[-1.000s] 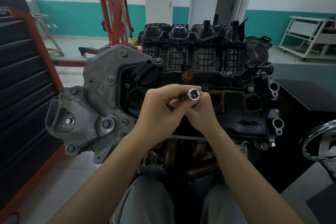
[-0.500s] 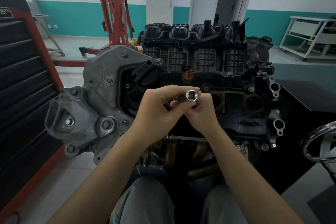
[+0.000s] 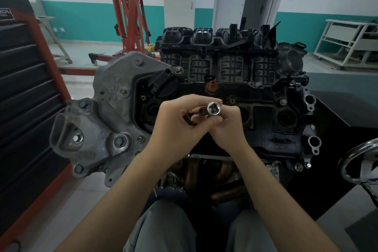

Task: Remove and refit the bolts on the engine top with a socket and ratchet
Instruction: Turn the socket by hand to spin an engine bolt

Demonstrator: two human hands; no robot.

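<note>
While your two hands meet in front of the engine (image 3: 235, 88), the shiny socket (image 3: 213, 108) sits between them with its open end turned up toward the camera. Your left hand (image 3: 180, 122) curls its fingers round a dark tool (image 3: 190, 119) whose black end pokes out below your thumb; it looks like the ratchet, though most of it is hidden in your fist and you cannot make out its head clearly. The socket stands at the tip of that tool, and whether it is fully seated on the drive cannot be told from here. Your right hand (image 3: 227, 125) is curled too, its fingertips pinching the socket's side from the right and below.

Both hands hover above the black top cover of the engine, not touching it. Just beyond your fingers a small bolt (image 3: 232, 101) sits in the cover, and another bolt (image 3: 282, 102) lies farther right. An orange-brown plug (image 3: 211, 86) stands upright behind your hands, near the ribbed black intake manifold (image 3: 221, 51). To the left, the grey cast bracket (image 3: 106, 120) carries several hex bolts.

A dark tool cabinet with a red edge (image 3: 28, 92) stands at your far left, a red engine hoist (image 3: 131, 12) rises behind the engine, and a chromed handwheel (image 3: 360, 161) shows at the right margin. Your grey trouser legs (image 3: 167, 229) fill the bottom of the view.
</note>
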